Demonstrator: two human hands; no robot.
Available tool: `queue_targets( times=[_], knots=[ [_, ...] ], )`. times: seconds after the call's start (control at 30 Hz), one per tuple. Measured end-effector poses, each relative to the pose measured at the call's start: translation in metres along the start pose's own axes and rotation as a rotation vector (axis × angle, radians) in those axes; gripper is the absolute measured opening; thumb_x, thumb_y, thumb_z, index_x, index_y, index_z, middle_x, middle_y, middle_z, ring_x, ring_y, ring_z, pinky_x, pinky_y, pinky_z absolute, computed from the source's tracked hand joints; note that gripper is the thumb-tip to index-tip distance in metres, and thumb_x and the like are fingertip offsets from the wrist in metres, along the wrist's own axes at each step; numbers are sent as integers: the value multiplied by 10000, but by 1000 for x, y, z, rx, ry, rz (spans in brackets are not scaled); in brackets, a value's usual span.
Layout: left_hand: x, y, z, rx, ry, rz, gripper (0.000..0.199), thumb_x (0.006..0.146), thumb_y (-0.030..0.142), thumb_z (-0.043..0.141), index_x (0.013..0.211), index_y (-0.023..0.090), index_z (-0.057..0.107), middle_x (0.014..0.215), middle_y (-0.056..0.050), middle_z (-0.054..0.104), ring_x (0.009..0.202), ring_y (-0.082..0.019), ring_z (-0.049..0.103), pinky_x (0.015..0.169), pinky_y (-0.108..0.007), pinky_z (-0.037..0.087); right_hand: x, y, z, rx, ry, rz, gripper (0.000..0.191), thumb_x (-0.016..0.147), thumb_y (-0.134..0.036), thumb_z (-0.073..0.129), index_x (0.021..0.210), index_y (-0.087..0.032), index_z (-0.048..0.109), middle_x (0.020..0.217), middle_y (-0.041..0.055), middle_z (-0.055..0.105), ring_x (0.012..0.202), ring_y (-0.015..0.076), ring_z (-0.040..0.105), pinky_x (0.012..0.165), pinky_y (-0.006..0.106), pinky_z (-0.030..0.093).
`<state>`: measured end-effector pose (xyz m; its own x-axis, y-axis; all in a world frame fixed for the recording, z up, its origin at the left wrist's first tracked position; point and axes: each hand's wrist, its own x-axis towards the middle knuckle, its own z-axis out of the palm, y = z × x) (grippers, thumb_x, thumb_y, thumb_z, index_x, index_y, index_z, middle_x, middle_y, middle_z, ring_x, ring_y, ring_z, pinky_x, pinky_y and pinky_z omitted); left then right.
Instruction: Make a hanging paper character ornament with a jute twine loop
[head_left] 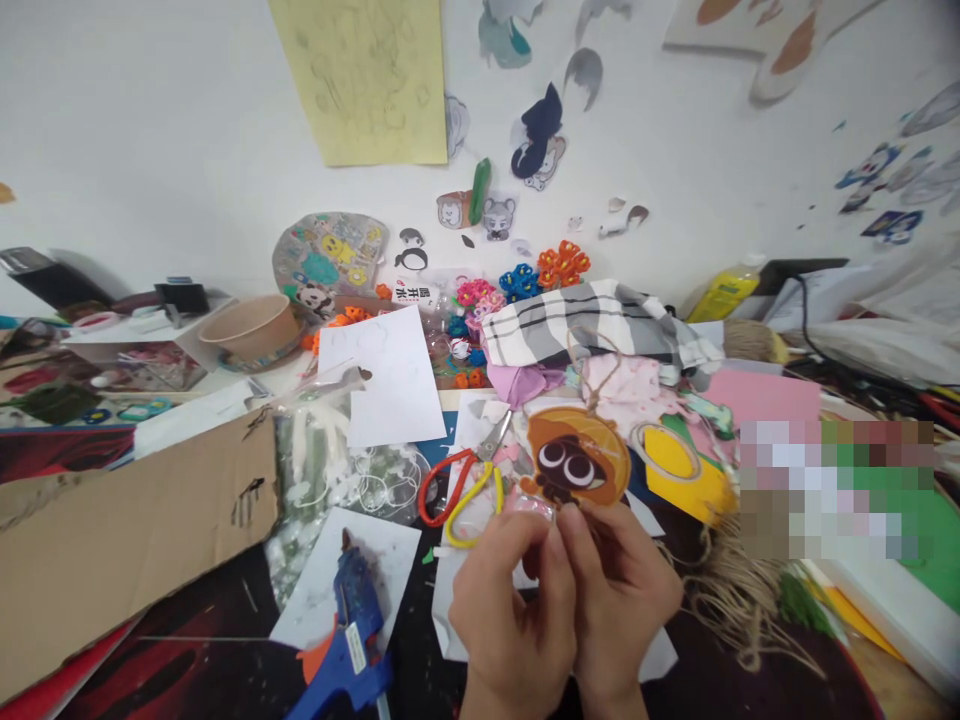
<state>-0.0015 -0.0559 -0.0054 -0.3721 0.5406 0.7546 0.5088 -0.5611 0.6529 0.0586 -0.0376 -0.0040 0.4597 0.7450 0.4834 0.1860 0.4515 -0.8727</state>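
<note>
In front of me, my right hand [626,590] is closed, pinching the lower edge of an orange and brown cartoon-character cutout [581,460] with big white eyes. A loop of twine [592,365] rises from its top. Close beside it, my left hand [517,600] has thumb and fingers pressed together by a small shiny, pinkish clear piece [532,507] at the cutout's bottom. The fingertips nearly meet, so the exact grip is partly hidden. Just left of the cutout lie scissors [469,485] with one red and one yellow handle, blades pointing away.
A blue glue gun [352,620] rests on white paper at front left, near a large cardboard piece [142,545]. Loose twine [739,590] and a tape roll [666,452] lie to the right. Behind are a checked cloth [585,325], pipe-cleaner flowers [517,283] and the wall.
</note>
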Motion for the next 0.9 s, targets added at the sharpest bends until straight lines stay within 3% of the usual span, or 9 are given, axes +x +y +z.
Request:
queue_targets(
  times=[0.27, 0.53, 0.9],
  knots=[
    [4, 2, 1, 24, -31, 16, 159, 858, 24, 596, 910, 175, 599, 678, 27, 631, 570, -82, 613, 521, -152, 502, 0, 0, -2, -41, 24, -53, 141, 794, -218, 750, 673, -167, 699, 563, -4, 691, 451, 113, 637, 460, 163, 538],
    [6, 3, 1, 34, -39, 15, 151, 867, 31, 588, 923, 171, 598, 694, 23, 634, 572, -78, 606, 541, -150, 511, 1, 0, -1, -32, 36, -11, 158, 792, -251, 749, 668, -162, 707, 566, 16, 703, 447, 136, 646, 445, 192, 548],
    [4, 3, -1, 30, -53, -6, 161, 860, 35, 606, 903, 189, 595, 671, 34, 625, 545, -79, 589, 522, -151, 489, 1, 2, -4, -12, -3, -26, 72, 782, -178, 750, 718, -190, 718, 604, -16, 723, 478, 106, 676, 493, 125, 554]
  ],
)
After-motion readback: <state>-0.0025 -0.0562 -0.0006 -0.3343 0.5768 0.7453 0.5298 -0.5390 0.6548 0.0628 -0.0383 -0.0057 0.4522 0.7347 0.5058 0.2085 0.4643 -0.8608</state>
